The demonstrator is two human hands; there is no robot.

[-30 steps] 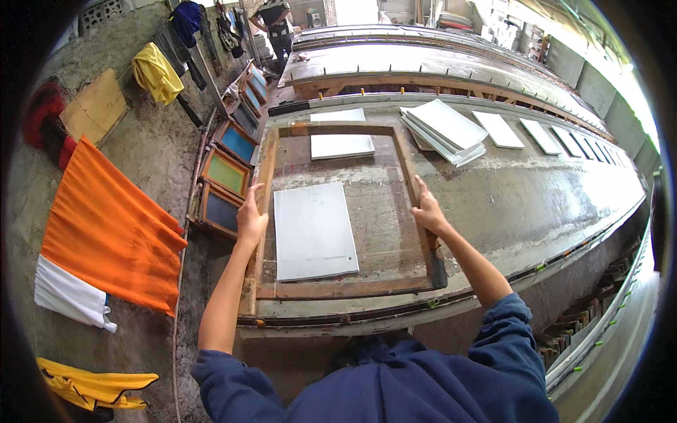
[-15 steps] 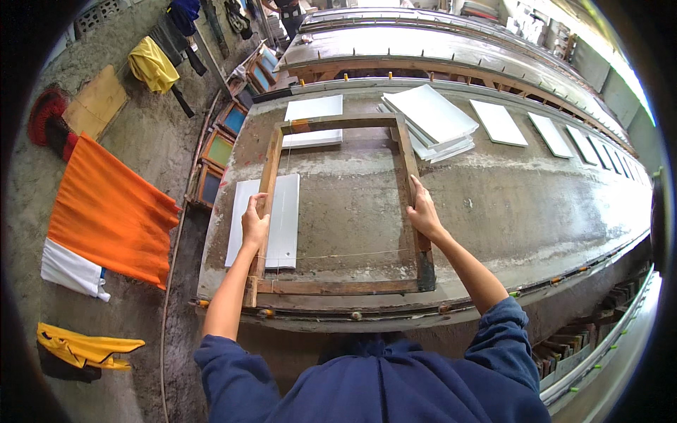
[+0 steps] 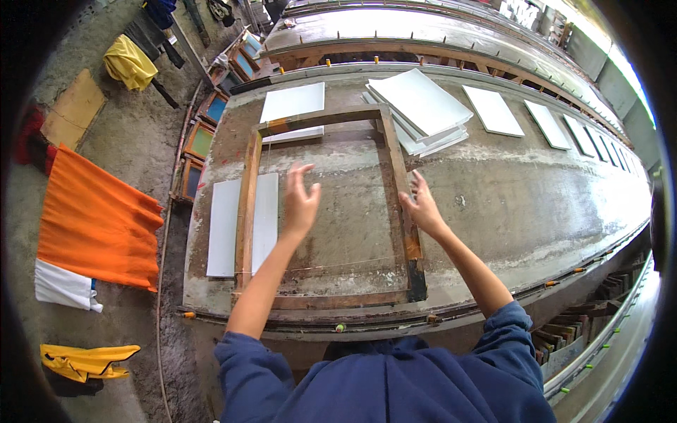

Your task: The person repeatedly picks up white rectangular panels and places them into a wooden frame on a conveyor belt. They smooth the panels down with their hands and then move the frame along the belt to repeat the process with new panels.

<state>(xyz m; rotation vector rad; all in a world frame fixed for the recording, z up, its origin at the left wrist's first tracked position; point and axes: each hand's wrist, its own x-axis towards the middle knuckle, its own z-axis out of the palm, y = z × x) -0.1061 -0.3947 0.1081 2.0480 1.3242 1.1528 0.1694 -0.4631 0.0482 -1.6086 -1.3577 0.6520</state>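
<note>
A worn wooden frame (image 3: 248, 190) lies on the near left part of a long table, with a thin thread across its lower part. The table top shows through it. Above the frame's inside, my left hand (image 3: 301, 204) is open, fingers apart and holding nothing. My right hand (image 3: 423, 209) is at the frame's right rail with its fingers spread; whether it touches the wood I cannot tell. Under the left rail lies a white panel (image 3: 223, 229). The frame's top rail crosses another white panel (image 3: 293, 101) farther back.
A messy stack of white panels (image 3: 421, 106) sits beyond the frame, and single white panels (image 3: 492, 111) run in a row to the right. Along the near table edge (image 3: 486, 310) is a rail with small clips. Orange cloth (image 3: 99, 218) is at the left.
My left hand has let go of the left rail and moved right, over the frame's inside. The right hand's fingers have loosened from the right rail. The view has shifted slightly.
</note>
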